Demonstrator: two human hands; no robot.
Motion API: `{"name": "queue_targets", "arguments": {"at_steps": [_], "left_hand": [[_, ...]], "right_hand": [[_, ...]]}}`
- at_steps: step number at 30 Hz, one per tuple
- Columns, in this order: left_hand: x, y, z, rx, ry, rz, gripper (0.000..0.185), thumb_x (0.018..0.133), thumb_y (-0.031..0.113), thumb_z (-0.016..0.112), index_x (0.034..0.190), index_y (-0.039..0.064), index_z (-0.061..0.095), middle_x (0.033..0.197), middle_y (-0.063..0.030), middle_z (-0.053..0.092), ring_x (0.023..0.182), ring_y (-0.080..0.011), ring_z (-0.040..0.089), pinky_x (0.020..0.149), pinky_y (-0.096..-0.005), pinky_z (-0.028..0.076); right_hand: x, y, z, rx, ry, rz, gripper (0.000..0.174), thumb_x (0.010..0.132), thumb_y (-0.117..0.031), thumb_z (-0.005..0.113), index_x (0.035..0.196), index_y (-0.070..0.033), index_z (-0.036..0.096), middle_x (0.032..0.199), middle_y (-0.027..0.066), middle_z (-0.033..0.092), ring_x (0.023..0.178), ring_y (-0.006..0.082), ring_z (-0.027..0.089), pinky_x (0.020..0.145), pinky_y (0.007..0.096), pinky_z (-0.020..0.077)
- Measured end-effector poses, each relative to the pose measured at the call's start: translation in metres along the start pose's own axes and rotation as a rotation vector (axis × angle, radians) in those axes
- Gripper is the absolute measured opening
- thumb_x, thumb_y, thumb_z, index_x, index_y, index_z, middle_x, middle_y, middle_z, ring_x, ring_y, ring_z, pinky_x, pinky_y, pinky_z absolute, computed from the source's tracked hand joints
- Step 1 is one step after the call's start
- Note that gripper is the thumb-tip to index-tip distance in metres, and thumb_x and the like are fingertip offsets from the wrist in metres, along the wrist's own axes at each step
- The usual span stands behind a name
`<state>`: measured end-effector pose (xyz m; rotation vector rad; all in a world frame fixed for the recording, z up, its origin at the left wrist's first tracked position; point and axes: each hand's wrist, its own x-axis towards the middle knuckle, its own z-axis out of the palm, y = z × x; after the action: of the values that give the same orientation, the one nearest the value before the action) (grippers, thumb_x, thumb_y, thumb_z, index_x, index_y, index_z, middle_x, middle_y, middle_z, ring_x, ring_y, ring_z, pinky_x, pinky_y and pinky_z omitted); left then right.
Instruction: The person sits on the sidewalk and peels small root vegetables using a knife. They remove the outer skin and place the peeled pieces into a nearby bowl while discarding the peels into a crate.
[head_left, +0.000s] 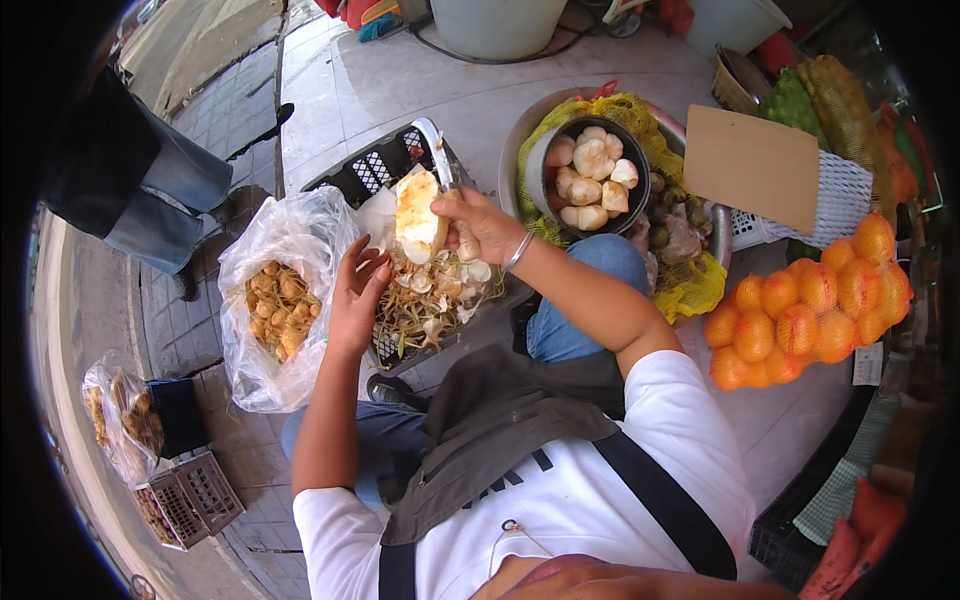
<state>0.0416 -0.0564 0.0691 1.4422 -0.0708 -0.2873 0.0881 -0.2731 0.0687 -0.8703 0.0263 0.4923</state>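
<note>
My right hand is closed around the light handle of a curved metal blade, with its thumb against a pale, partly peeled root vegetable. Left of that piece, my left hand has its fingers spread and nothing in them. Below both hands lies a black plastic crate with peelings and stalks. A clear plastic bag of small knobbly tan roots stands to the left. At the right, a dark-rimmed pot holds several pale peeled bulb-like vegetables.
The pot sits in a wide metal basin lined with yellow netting. Right of it are a cardboard sheet and a net bag of oranges. A person in jeans stands at the upper left. A large pale bucket is ahead.
</note>
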Motion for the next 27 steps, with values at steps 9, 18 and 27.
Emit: {"name": "queue_targets", "arguments": {"at_steps": [9,18,27], "left_hand": [[0.002,-0.007,-0.013,0.246,0.102,0.003,0.043,0.077,0.014,0.064,0.114,0.001,0.046,0.108,-0.0112,0.053,0.104,-0.0188,0.049,0.087,-0.0295,0.041],[0.004,0.002,-0.005,0.185,0.122,-0.078,0.033,0.077,0.013,0.062,0.106,-0.001,0.052,0.102,-0.0098,0.058,0.097,-0.0168,0.054,0.084,-0.0274,0.043],[0.005,-0.002,-0.003,0.201,0.091,-0.108,0.027,0.077,0.012,0.063,0.1,-0.002,0.054,0.096,-0.0086,0.06,0.09,-0.0148,0.057,0.082,-0.027,0.044]], "right_hand": [[-0.048,-0.098,-0.134,-0.637,0.813,-0.47,0.042,0.066,-0.011,0.073,0.094,0.0,0.044,0.075,0.0059,0.053,0.049,0.0099,0.049,0.041,0.0221,0.04],[-0.033,-0.082,-0.181,-0.703,0.849,-0.453,0.024,0.073,-0.008,0.063,0.09,0.001,0.048,0.082,0.007,0.054,0.056,0.0129,0.053,0.05,0.024,0.0455],[0.014,0.002,-0.083,-1.446,0.324,-0.077,0.033,0.07,-0.02,0.064,0.093,0.0,0.051,0.079,0.0185,0.059,0.077,0.0287,0.059,0.066,0.0359,0.0468]]}}
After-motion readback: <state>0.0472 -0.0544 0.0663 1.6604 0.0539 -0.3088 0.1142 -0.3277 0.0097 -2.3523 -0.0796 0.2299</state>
